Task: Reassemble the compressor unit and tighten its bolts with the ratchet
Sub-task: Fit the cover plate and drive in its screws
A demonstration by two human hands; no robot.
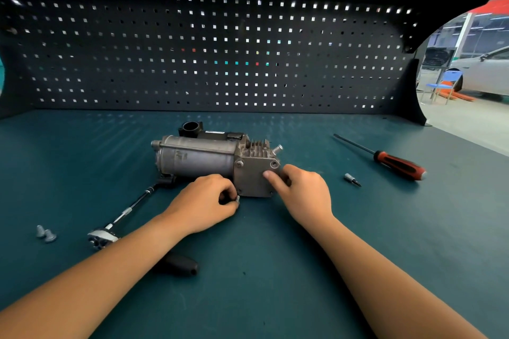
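Grey compressor (195,158) | left hand (203,206) pinches bolt (237,198) | right hand (303,192) grips cover (254,177)

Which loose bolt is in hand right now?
The bolt pinched by the left hand at the compressor's end plate, lower-left corner. The other two bolts lie untouched together on the mat, far left.

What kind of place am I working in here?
Likely a car repair workshop: a bench backed by a pegboard, a compressor with ratchet beside it, and a car parked off right.
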